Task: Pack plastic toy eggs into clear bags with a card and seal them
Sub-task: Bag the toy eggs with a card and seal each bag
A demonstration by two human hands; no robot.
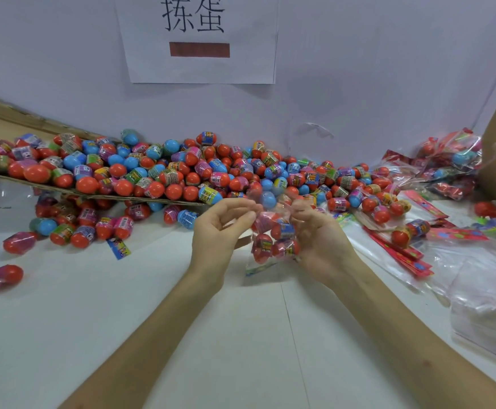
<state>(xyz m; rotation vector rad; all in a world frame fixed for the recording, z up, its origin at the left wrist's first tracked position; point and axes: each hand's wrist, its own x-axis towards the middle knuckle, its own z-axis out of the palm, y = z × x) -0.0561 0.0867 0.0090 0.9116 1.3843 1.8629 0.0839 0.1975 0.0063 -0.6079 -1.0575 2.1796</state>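
Observation:
A clear bag (273, 240) holding several red and blue toy eggs hangs upright just above the white table, in the middle of the view. My left hand (217, 231) pinches the bag's top left edge with thumb and fingers. My right hand (317, 234) grips the bag's top right side, fingers curled round the plastic. A coloured card edge shows at the bag's bottom. Behind it lies a big heap of loose toy eggs (181, 169), red with blue, pink or green halves.
A cardboard sheet (99, 196) slants under the heap at left. Stray eggs (1, 277) lie at the left. Red cards (400, 255) and empty clear bags (486, 296) lie at right, filled bags (450, 160) at far right. A paper sign (196, 39) hangs on the wall.

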